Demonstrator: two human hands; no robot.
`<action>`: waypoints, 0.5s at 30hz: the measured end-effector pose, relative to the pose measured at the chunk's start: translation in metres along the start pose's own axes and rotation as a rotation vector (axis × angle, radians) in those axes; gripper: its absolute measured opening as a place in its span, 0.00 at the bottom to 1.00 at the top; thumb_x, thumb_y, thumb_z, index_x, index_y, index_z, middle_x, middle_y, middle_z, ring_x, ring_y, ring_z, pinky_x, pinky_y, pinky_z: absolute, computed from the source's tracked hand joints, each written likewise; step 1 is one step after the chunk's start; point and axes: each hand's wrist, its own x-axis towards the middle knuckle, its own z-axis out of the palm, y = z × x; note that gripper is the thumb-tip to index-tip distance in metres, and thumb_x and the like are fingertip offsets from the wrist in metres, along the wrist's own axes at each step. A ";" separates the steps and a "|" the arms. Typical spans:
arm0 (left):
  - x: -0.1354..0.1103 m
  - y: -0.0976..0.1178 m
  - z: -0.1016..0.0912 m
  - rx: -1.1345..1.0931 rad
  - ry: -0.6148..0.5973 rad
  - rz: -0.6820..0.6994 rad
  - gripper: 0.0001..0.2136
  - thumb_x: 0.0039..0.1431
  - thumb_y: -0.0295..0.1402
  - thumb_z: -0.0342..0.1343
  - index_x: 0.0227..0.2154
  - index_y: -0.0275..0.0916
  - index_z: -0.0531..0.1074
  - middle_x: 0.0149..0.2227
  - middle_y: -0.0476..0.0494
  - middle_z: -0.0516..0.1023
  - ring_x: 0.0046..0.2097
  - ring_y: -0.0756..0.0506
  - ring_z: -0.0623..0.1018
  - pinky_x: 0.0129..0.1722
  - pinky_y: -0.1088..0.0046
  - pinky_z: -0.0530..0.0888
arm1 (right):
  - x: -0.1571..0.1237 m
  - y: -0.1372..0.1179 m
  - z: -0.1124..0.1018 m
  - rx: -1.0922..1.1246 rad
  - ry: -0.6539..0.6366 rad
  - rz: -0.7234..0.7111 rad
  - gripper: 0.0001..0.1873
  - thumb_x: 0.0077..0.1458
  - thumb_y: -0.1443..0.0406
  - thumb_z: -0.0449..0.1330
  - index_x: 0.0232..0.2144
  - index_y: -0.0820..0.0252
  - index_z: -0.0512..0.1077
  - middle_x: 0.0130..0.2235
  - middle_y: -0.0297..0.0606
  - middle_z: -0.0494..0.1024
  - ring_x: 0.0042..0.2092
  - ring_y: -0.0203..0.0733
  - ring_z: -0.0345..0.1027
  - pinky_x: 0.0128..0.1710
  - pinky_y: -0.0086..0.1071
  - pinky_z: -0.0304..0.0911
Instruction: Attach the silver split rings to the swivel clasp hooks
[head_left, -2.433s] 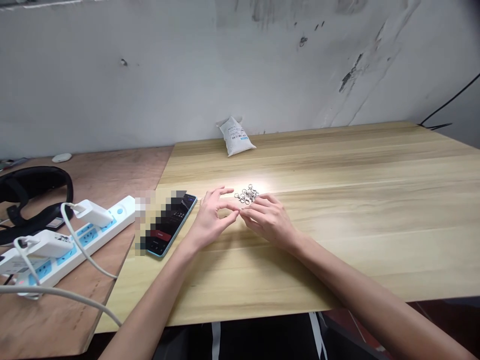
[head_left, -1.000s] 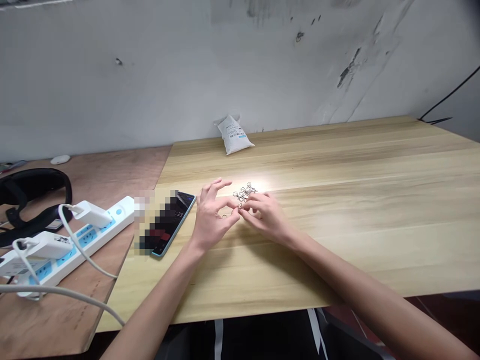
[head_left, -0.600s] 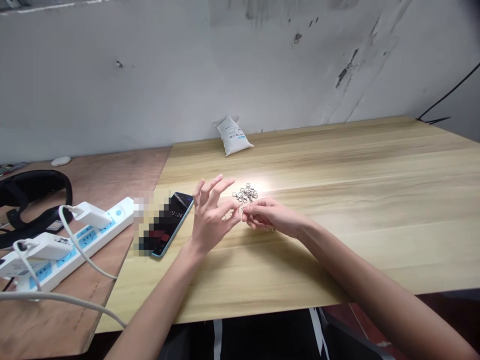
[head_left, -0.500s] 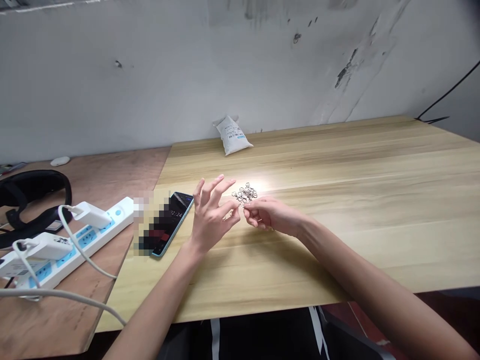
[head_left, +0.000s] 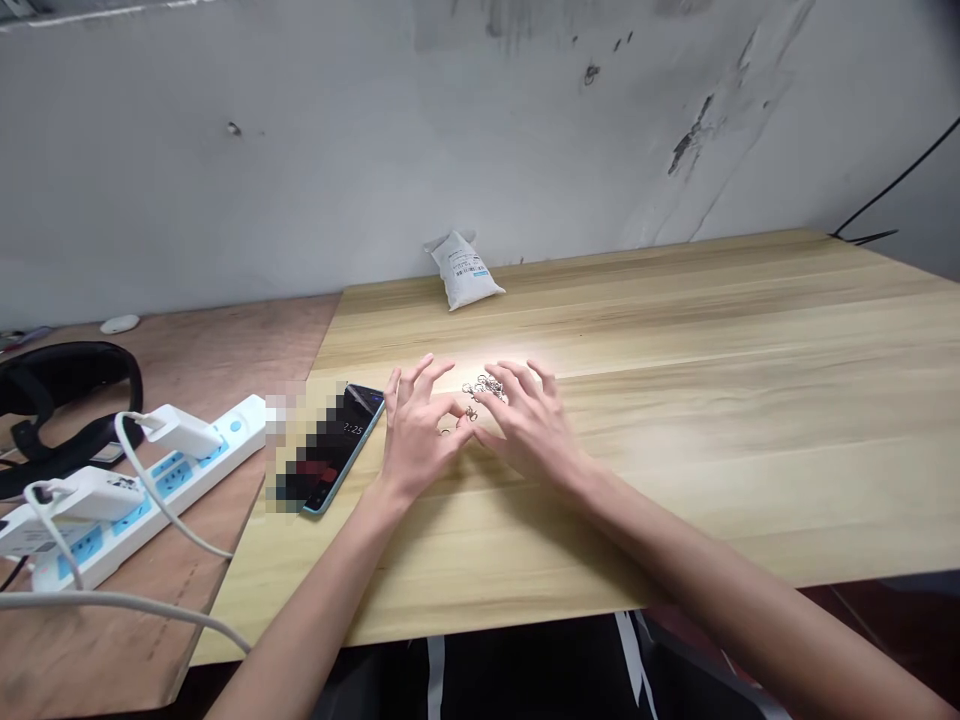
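Metal rings between splayed fingers.

silvery rings on a pale, streak-grained table; white pouch; white power strip, blue sockets

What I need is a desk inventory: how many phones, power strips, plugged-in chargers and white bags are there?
Dark smartphone with blue edge: 1
White power strip with blue sockets: 1
White plugged-in chargers: 2
Small white plastic bag: 1
Total: 5
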 end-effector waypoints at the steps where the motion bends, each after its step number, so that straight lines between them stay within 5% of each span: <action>1: 0.000 0.002 0.000 -0.009 -0.003 -0.001 0.04 0.54 0.31 0.62 0.24 0.43 0.76 0.58 0.46 0.72 0.65 0.36 0.63 0.66 0.43 0.53 | 0.000 -0.003 0.002 -0.084 0.015 -0.034 0.11 0.61 0.61 0.58 0.39 0.61 0.77 0.55 0.51 0.72 0.58 0.53 0.61 0.61 0.52 0.49; 6: 0.000 0.007 -0.001 -0.032 0.034 -0.006 0.05 0.54 0.31 0.61 0.24 0.43 0.75 0.57 0.45 0.72 0.64 0.36 0.63 0.65 0.43 0.53 | -0.001 -0.008 0.007 -0.247 0.051 -0.089 0.11 0.60 0.69 0.56 0.28 0.59 0.76 0.50 0.47 0.77 0.57 0.52 0.62 0.63 0.54 0.44; 15: 0.000 0.001 -0.002 -0.047 0.098 -0.003 0.05 0.53 0.28 0.61 0.24 0.42 0.74 0.57 0.43 0.72 0.64 0.35 0.64 0.64 0.40 0.54 | -0.003 -0.008 -0.003 -0.120 -0.029 -0.033 0.11 0.62 0.67 0.54 0.33 0.58 0.76 0.48 0.44 0.78 0.55 0.51 0.63 0.64 0.53 0.43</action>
